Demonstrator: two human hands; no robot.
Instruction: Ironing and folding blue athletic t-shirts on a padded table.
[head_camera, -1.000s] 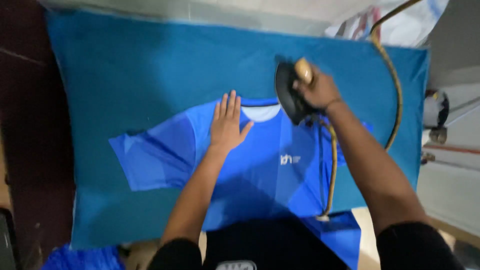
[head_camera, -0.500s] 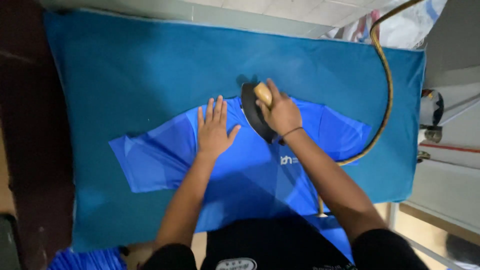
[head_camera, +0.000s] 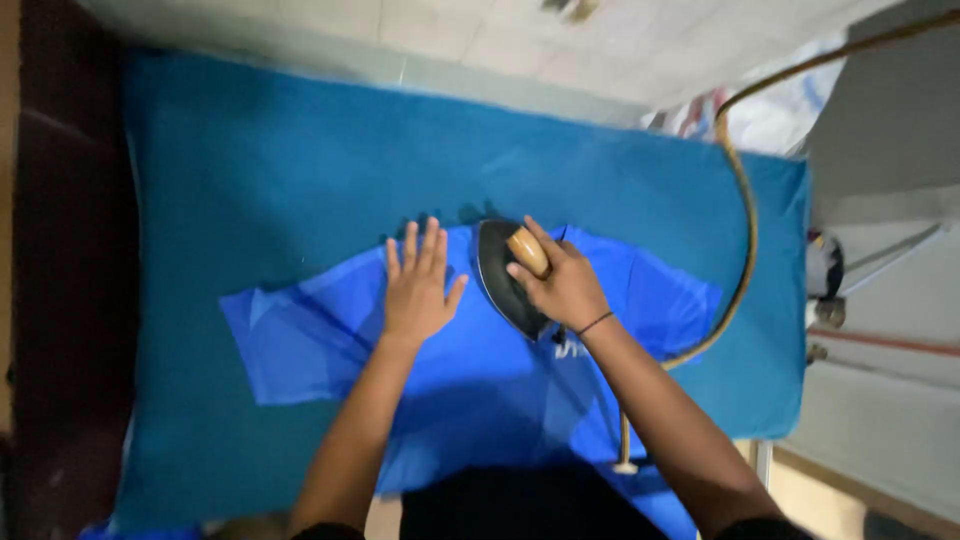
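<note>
A bright blue short-sleeved shirt lies flat on a teal cloth-covered table. My left hand presses flat on the shirt near its top edge, fingers spread. My right hand grips the wooden handle of a black clothes iron, which rests on the shirt's collar area just right of my left hand. A tan cord arcs from the iron's side up past the table's right end.
A dark wooden edge runs along the left. Pale floor tiles lie beyond the table. Crumpled white and coloured cloth sits at the far right corner beside a grey surface.
My right hand has slid the iron leftward along the shirt's top edge, toward my left hand. My left hand has stayed flat on the shirt.
</note>
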